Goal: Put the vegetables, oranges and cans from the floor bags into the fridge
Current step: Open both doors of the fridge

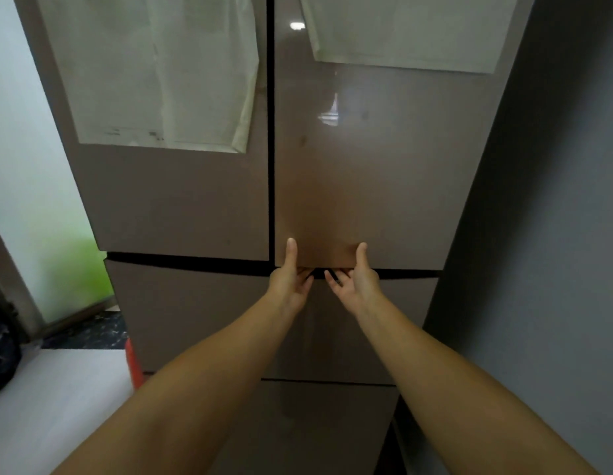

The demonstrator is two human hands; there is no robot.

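Both hands (323, 279) under glossy brown fridge (366, 186) door's edge

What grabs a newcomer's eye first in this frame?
Both hands meet at the bottom edge of the fridge's upper right door: left hand and right hand curl their fingers under it, thumbs up on its face. Pale paper sheets hang on both upper doors, and every door looks closed.
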